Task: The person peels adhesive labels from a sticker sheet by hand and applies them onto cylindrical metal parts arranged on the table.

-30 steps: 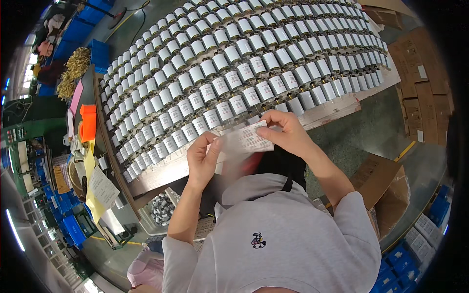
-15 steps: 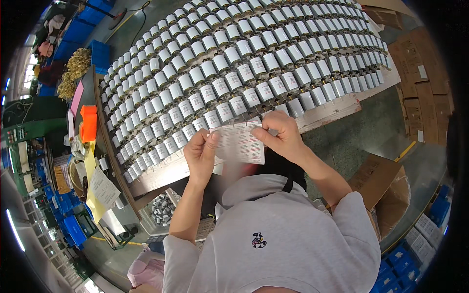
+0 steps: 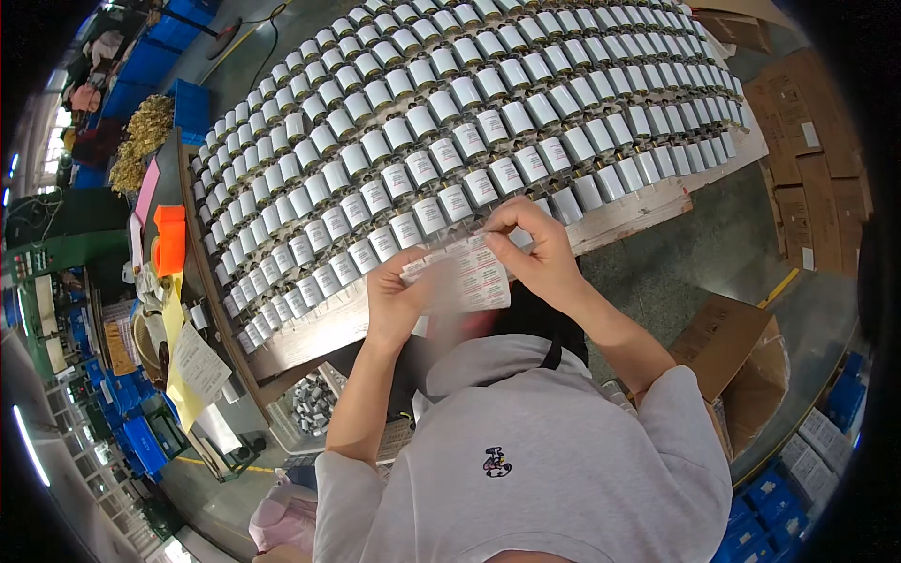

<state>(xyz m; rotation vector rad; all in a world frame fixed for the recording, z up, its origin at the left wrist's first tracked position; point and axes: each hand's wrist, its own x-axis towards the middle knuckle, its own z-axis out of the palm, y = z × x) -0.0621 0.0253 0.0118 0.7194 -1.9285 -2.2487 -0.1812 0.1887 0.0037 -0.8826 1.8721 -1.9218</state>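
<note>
Between my hands, above the near edge of the board, is a white sheet of printed labels (image 3: 483, 279) with dark and red print. My left hand (image 3: 394, 298) grips the sheet's left end, its thumb laid over the paper; a blur hides part of the sheet there. At the upper right corner my right hand (image 3: 533, 246) pinches the sheet between thumb and forefinger. Just beyond stand rows of white cylindrical parts (image 3: 454, 202) with brass-coloured ends. Several in the nearer rows carry printed labels like those on the sheet; others, such as a part at the right (image 3: 589, 192), look plain.
The parts stand on a wide wooden board (image 3: 648, 214). Below its left end sits a clear bin (image 3: 305, 413) of small metal pieces. An open cardboard box (image 3: 741, 366) is at my right, with stacked flat cartons (image 3: 817, 178) beyond. Papers (image 3: 199, 364) and an orange piece (image 3: 170, 239) lie left.
My left hand has turned inward, its thumb moving over the sheet. The sheet's left end now slants downward. My right hand has shifted slightly up and keeps its pinch.
</note>
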